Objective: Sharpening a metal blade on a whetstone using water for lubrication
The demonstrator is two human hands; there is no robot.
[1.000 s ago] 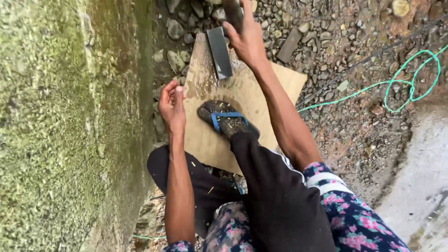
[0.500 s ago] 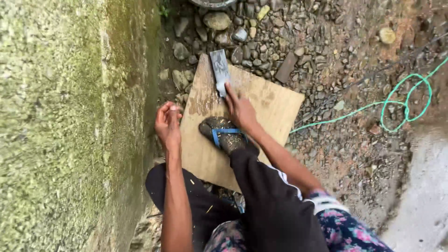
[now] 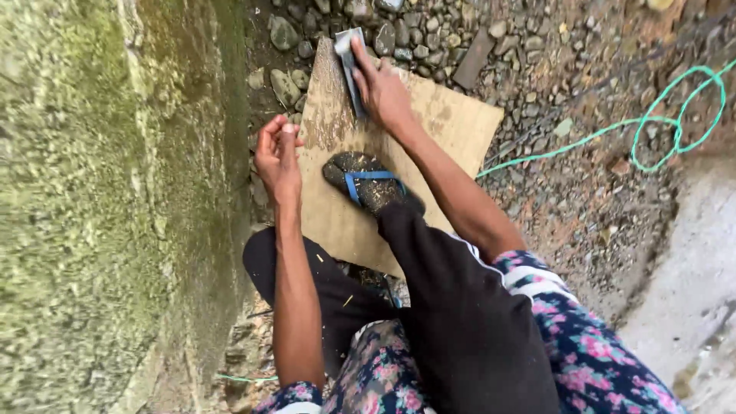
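The flat grey tool (image 3: 350,65), a blade-like slab, lies at the far edge of the wooden board (image 3: 452,126), tilted slightly, its upper end reaching out over the stones (image 3: 399,34). The right hand (image 3: 383,92) is pressed down on it, fingers closed over its right side and top. The left hand (image 3: 277,157) hovers at the board's left edge, fingers curled inward and loosely bunched; whether it pinches anything small cannot be told. Between the two arms, a foot in a dirty sandal with blue straps (image 3: 366,182) stands planted on the middle of the board, pinning it to the ground. The board rests on gravel and rounded stones. Just left of it rises a mossy concrete wall (image 3: 100,199). To the right, well apart from the board, a green cord (image 3: 652,130) loops across the gravel. A pale concrete surface (image 3: 690,291) sits at the lower right. No containers show anywhere here.
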